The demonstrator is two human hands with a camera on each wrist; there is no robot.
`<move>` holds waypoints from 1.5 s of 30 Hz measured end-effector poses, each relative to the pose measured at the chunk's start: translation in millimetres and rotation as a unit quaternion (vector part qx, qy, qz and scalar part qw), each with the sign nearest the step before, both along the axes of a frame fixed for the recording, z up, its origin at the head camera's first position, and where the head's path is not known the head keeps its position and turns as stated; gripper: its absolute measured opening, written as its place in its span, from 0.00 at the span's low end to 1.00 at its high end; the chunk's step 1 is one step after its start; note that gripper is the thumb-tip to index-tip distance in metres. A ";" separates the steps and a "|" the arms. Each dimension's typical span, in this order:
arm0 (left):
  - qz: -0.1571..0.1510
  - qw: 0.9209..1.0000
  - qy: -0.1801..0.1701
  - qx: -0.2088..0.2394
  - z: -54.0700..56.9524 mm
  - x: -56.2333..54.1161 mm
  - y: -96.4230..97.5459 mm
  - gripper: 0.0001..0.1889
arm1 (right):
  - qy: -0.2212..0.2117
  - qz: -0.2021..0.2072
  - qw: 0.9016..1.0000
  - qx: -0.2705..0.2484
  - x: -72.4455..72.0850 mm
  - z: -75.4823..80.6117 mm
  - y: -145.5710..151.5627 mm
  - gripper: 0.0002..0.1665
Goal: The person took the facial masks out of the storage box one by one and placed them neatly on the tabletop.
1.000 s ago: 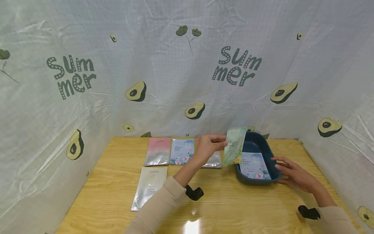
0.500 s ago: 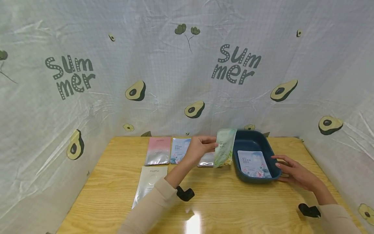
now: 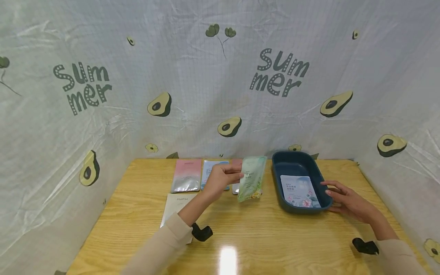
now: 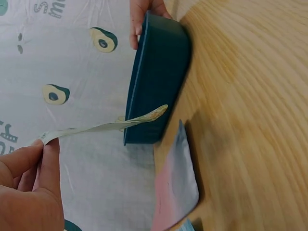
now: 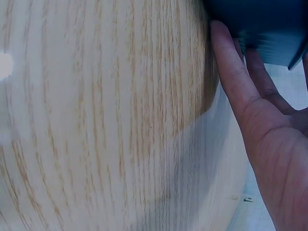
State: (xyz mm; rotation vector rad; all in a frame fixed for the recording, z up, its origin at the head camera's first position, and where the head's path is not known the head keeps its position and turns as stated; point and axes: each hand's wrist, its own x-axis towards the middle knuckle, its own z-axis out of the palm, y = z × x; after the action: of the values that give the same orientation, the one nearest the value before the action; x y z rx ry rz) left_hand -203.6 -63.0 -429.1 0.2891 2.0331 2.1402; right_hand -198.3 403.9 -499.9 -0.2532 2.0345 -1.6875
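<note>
My left hand pinches a light green face mask packet by its left edge, between thumb and fingers. The packet hangs upright above the table, to the left of a dark blue plastic bin; seen edge-on in the left wrist view, it bends slightly. Inside the bin lies a white and light blue mask packet with pink flowers. My right hand holds the bin's right wall at the rim, with some fingers over the inside and others against the outside, as the right wrist view shows from below.
At the back left lie a pink and silver packet and a blue floral packet. Another pink packet sits partly hidden behind the held one. A pale PMPM packet lies nearer, under my left forearm. A printed curtain encloses the wooden table.
My left hand has moved left with the green packet, from over the bin's left edge to beside it. My right hand stays at the bin's right side.
</note>
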 end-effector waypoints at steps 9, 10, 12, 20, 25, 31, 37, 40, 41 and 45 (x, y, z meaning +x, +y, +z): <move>0.001 0.999 -0.044 0.000 -7.8 4.4 -28.0 0.15 | -0.007 -0.001 1.000 0.002 -0.9 0.5 0.4 0.29; -0.002 0.999 -0.048 0.003 -8.8 5.4 -30.6 0.15 | -0.007 0.000 1.000 0.002 -1.0 0.3 0.8 0.28; -0.008 0.998 -0.054 0.007 -10.4 7.6 -35.9 0.15 | -0.004 0.002 1.000 0.004 -1.1 0.3 1.6 0.28; -0.041 0.996 -0.078 0.003 -17.5 20.6 -63.4 0.16 | -0.009 0.006 1.000 -0.004 -1.6 0.3 2.5 0.28; -0.049 0.994 -0.093 0.009 -22.5 27.8 -79.7 0.15 | -0.011 0.004 1.000 -0.008 -1.4 0.1 2.7 0.28; -0.036 0.993 -0.113 0.019 -39.4 31.4 -99.4 0.14 | -0.006 0.005 1.000 -0.010 0.3 4.1 0.9 0.28; -0.017 0.992 -0.127 0.000 -58.2 34.3 -107.6 0.17 | -0.007 0.002 1.000 -0.007 0.5 4.3 2.1 0.27; -0.018 0.992 -0.121 -0.020 -62.4 36.3 -108.3 0.19 | -0.008 0.000 1.000 -0.008 0.5 5.0 1.8 0.28; -0.017 0.992 -0.122 -0.026 -63.0 36.8 -108.5 0.19 | -0.007 0.001 1.000 -0.007 0.6 5.3 1.6 0.28; -0.017 0.991 -0.126 -0.041 -64.1 37.2 -110.4 0.18 | -0.007 0.005 1.000 -0.010 0.9 5.2 0.7 0.28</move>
State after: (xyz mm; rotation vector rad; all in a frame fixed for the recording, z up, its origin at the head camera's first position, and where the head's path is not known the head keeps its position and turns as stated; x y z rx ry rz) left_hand -166.4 -173.4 -493.2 0.0382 1.9497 1.9532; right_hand -197.4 404.6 -494.7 -0.2574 2.0037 -1.6996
